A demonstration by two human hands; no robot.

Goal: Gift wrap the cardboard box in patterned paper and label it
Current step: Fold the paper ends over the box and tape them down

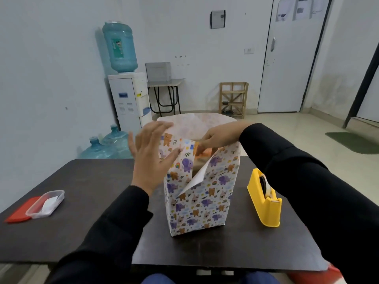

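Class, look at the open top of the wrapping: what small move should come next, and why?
Probably fold the left flap of the patterned paper down over the open top with the left hand. It stands loose, and the right hand pinches the other edge.

The patterned paper (203, 201) hides nearly all of the cardboard box (200, 160); I see only a brown sliver in the gap. My left hand (149, 154) is blurred. My right hand (219, 138) pinches a flap, its fingertips partly lost behind it. A red object (313, 274) is cut off by the bottom edge.
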